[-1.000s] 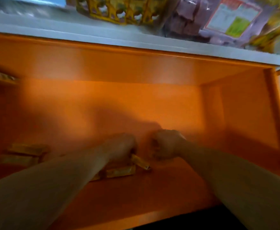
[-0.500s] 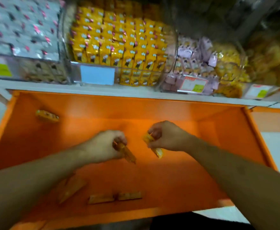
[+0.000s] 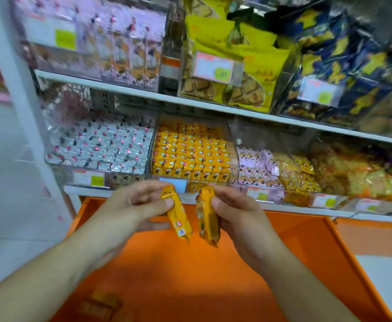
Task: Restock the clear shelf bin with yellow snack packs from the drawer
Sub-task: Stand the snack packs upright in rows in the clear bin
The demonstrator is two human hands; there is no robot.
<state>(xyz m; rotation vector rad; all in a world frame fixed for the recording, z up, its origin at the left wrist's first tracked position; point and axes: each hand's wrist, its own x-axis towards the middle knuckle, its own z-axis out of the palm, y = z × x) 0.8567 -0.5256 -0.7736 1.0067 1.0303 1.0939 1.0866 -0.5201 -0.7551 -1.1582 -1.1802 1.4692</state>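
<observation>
Left hand pinches one yellow snack pack between thumb and fingers — the pack hangs down, tilted a bit. Right hand grips a second snack pack just beside the first, and the two packs are not touching. Both are held up over the open orange drawer, in front of the shelf. Behind them sits the clear bin, full of rows of yellow packs. More packs lie blurry on the drawer floor near the front — I cannot tell how many.
</observation>
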